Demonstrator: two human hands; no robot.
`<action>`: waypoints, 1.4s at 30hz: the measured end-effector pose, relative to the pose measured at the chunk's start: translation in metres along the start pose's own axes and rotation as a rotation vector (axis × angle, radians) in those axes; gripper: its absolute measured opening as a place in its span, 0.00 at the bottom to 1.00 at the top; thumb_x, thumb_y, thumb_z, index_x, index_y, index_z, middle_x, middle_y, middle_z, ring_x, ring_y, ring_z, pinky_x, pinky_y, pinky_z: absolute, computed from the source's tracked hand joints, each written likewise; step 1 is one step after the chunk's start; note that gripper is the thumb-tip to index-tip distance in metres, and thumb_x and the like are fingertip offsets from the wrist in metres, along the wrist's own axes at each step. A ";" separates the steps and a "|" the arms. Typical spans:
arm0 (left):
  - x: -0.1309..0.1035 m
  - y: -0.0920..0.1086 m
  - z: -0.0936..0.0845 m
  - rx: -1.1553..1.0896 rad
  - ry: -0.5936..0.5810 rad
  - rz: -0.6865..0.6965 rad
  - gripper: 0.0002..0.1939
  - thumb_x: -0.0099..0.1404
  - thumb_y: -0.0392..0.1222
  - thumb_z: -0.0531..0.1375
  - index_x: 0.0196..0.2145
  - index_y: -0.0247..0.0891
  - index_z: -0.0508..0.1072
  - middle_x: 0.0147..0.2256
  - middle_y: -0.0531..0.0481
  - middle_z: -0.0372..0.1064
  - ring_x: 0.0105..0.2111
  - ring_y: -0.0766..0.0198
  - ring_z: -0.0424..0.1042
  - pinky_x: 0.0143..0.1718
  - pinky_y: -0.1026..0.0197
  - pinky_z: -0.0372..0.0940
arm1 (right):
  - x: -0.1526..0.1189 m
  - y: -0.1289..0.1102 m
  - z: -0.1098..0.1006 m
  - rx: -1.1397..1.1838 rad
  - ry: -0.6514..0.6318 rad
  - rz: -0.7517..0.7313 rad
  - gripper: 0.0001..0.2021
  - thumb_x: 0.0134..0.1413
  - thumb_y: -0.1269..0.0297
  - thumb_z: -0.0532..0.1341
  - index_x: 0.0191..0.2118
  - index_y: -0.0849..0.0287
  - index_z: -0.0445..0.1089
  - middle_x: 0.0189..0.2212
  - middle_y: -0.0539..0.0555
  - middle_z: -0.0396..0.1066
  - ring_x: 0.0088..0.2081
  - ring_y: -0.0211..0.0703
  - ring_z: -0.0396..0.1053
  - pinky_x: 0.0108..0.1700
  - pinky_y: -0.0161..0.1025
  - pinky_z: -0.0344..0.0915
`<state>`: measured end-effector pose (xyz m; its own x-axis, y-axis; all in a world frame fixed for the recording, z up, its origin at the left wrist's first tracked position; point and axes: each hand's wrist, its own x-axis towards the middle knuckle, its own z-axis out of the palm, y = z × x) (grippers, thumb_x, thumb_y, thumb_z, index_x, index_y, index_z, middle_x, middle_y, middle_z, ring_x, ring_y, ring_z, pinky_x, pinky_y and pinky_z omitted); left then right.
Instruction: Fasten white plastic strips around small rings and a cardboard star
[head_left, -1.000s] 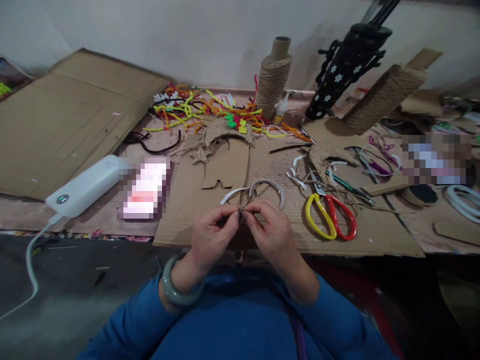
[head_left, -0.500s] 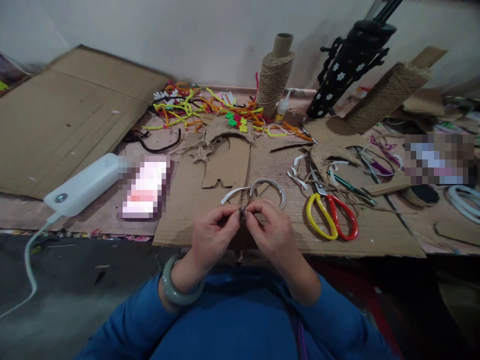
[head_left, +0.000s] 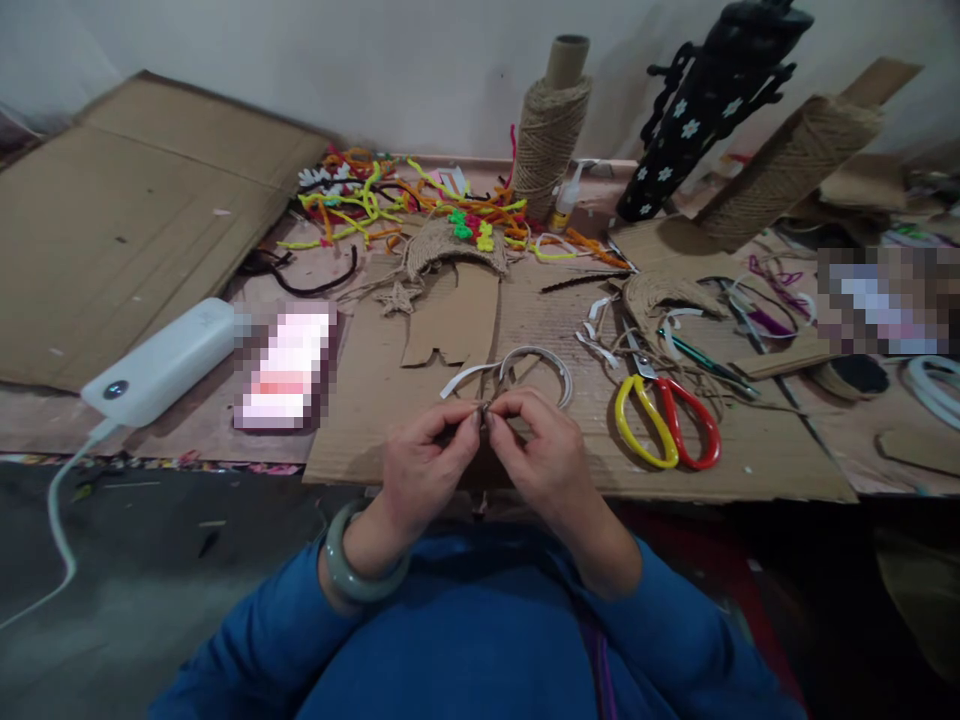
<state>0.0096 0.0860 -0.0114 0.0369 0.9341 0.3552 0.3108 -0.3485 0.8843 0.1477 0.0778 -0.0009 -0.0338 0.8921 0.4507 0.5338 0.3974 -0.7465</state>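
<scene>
My left hand (head_left: 426, 458) and my right hand (head_left: 541, 452) meet fingertip to fingertip at the front edge of the corrugated cardboard sheet (head_left: 375, 400). Both pinch something small and dark, mostly hidden by the fingers; I cannot make out what it is. Just beyond the fingertips lies a coil of white strip (head_left: 566, 375). Farther back, a twine-wrapped crescent (head_left: 442, 245) with green, red and yellow flowers rests on a cut cardboard piece (head_left: 454, 315), a twine star (head_left: 397, 297) beside it.
Scissors (head_left: 646, 425) with yellow and red handles lie right of my hands, near a second twine crescent (head_left: 660, 292). Twine spools (head_left: 551, 130), a black flowered holder (head_left: 690, 120) and colourful stems (head_left: 375, 205) stand or lie behind. A white device (head_left: 161, 360) and phone (head_left: 289, 365) are left.
The view has tilted slightly, so the table things sit a little higher in the picture. Both hands keep their pinch, with barely any visible movement.
</scene>
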 end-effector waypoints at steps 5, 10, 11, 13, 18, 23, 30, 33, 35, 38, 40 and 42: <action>0.000 0.000 0.000 -0.009 0.000 0.018 0.06 0.61 0.36 0.60 0.32 0.39 0.78 0.33 0.50 0.80 0.32 0.64 0.78 0.37 0.64 0.73 | 0.000 -0.001 0.000 0.012 -0.001 0.000 0.05 0.55 0.72 0.56 0.30 0.56 0.65 0.27 0.50 0.70 0.31 0.40 0.69 0.35 0.37 0.66; 0.000 -0.002 0.000 -0.012 0.004 -0.009 0.06 0.61 0.37 0.60 0.32 0.39 0.78 0.32 0.50 0.80 0.31 0.65 0.78 0.35 0.65 0.73 | -0.001 0.000 0.000 0.044 0.002 0.024 0.05 0.56 0.72 0.57 0.31 0.57 0.66 0.28 0.50 0.70 0.32 0.39 0.69 0.35 0.36 0.66; 0.000 -0.002 0.000 -0.013 0.009 -0.011 0.06 0.61 0.37 0.60 0.32 0.38 0.79 0.32 0.50 0.80 0.31 0.65 0.78 0.35 0.65 0.73 | -0.001 0.000 0.000 0.047 0.004 0.028 0.05 0.55 0.72 0.57 0.31 0.57 0.66 0.27 0.50 0.70 0.31 0.39 0.69 0.35 0.36 0.66; 0.000 -0.002 0.000 -0.015 0.008 -0.010 0.06 0.61 0.37 0.60 0.32 0.38 0.79 0.32 0.50 0.80 0.32 0.64 0.78 0.36 0.64 0.73 | -0.002 0.000 0.000 0.050 0.000 0.035 0.05 0.56 0.71 0.57 0.31 0.57 0.66 0.27 0.50 0.70 0.31 0.39 0.69 0.35 0.36 0.66; 0.000 -0.003 -0.002 -0.023 -0.020 0.016 0.06 0.60 0.37 0.61 0.33 0.38 0.79 0.33 0.49 0.80 0.32 0.64 0.78 0.36 0.64 0.73 | -0.001 -0.001 -0.002 0.047 -0.012 0.028 0.05 0.56 0.71 0.56 0.31 0.57 0.66 0.27 0.50 0.69 0.31 0.39 0.69 0.34 0.35 0.66; 0.001 -0.002 -0.002 -0.002 -0.020 0.019 0.06 0.60 0.37 0.61 0.32 0.39 0.79 0.32 0.50 0.80 0.31 0.63 0.78 0.35 0.63 0.73 | -0.001 -0.002 -0.003 0.028 -0.018 0.016 0.05 0.56 0.72 0.57 0.31 0.57 0.66 0.27 0.50 0.69 0.31 0.39 0.69 0.35 0.36 0.66; 0.000 -0.001 0.000 -0.012 0.012 -0.021 0.06 0.59 0.37 0.61 0.31 0.38 0.79 0.31 0.50 0.80 0.30 0.64 0.78 0.35 0.64 0.73 | -0.002 -0.001 0.000 0.023 -0.009 0.002 0.05 0.55 0.72 0.57 0.30 0.56 0.66 0.27 0.50 0.69 0.31 0.39 0.69 0.34 0.35 0.66; 0.000 0.000 0.000 -0.019 0.028 -0.052 0.05 0.57 0.36 0.61 0.30 0.38 0.79 0.30 0.50 0.80 0.29 0.64 0.78 0.34 0.64 0.73 | -0.003 0.000 0.001 0.028 -0.008 -0.004 0.05 0.56 0.72 0.57 0.31 0.57 0.66 0.27 0.50 0.69 0.31 0.38 0.69 0.34 0.35 0.65; 0.000 0.001 0.001 -0.024 0.040 -0.076 0.05 0.57 0.37 0.62 0.29 0.38 0.79 0.29 0.49 0.80 0.29 0.64 0.78 0.33 0.64 0.73 | -0.003 0.000 0.001 0.034 -0.010 -0.011 0.04 0.56 0.72 0.57 0.31 0.57 0.66 0.27 0.50 0.69 0.31 0.38 0.68 0.34 0.35 0.65; 0.000 0.001 0.001 -0.029 0.052 -0.106 0.05 0.56 0.37 0.62 0.29 0.38 0.79 0.29 0.49 0.80 0.28 0.64 0.78 0.32 0.65 0.73 | -0.003 0.000 0.000 0.041 -0.014 -0.010 0.04 0.56 0.72 0.57 0.31 0.57 0.66 0.27 0.50 0.69 0.30 0.38 0.68 0.34 0.35 0.65; 0.000 0.001 0.001 -0.022 0.058 -0.116 0.05 0.56 0.37 0.62 0.29 0.38 0.80 0.29 0.49 0.80 0.28 0.64 0.78 0.32 0.65 0.73 | -0.003 0.000 0.000 0.048 -0.014 -0.005 0.05 0.56 0.71 0.57 0.31 0.57 0.66 0.27 0.50 0.69 0.31 0.38 0.68 0.34 0.35 0.65; 0.000 0.000 0.000 -0.018 0.063 -0.114 0.05 0.56 0.38 0.62 0.29 0.38 0.80 0.29 0.49 0.80 0.28 0.64 0.78 0.32 0.64 0.73 | -0.003 -0.001 0.000 0.054 -0.012 0.001 0.05 0.56 0.71 0.57 0.31 0.57 0.66 0.27 0.50 0.70 0.31 0.39 0.69 0.34 0.36 0.65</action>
<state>0.0099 0.0856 -0.0113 -0.0580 0.9612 0.2697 0.2922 -0.2420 0.9252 0.1470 0.0750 -0.0019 -0.0432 0.8948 0.4443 0.4878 0.4070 -0.7723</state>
